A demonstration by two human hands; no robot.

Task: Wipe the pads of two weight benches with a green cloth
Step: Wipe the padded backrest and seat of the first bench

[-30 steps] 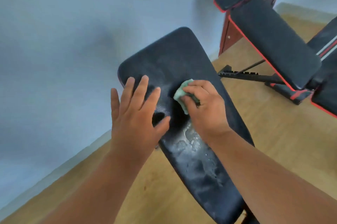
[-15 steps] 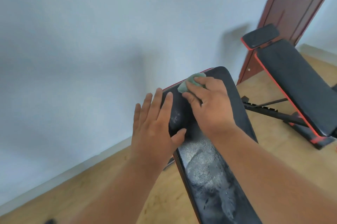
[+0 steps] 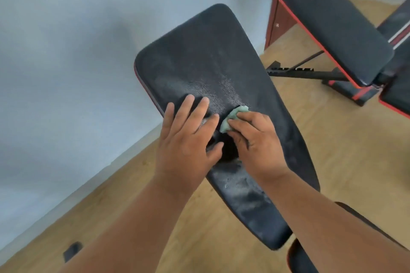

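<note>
The green cloth [image 3: 233, 118] is pinched under the right hand [image 3: 255, 139] on the backrest pad [image 3: 210, 55]; just left of it, the left hand [image 3: 186, 139] is laid flat, released.

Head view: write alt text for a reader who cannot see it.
A person's right hand presses a bunched green cloth onto a black bench pad streaked with wet residue, while the left hand rests flat beside it. A second black-and-red bench stands behind on the wooden floor.
</note>
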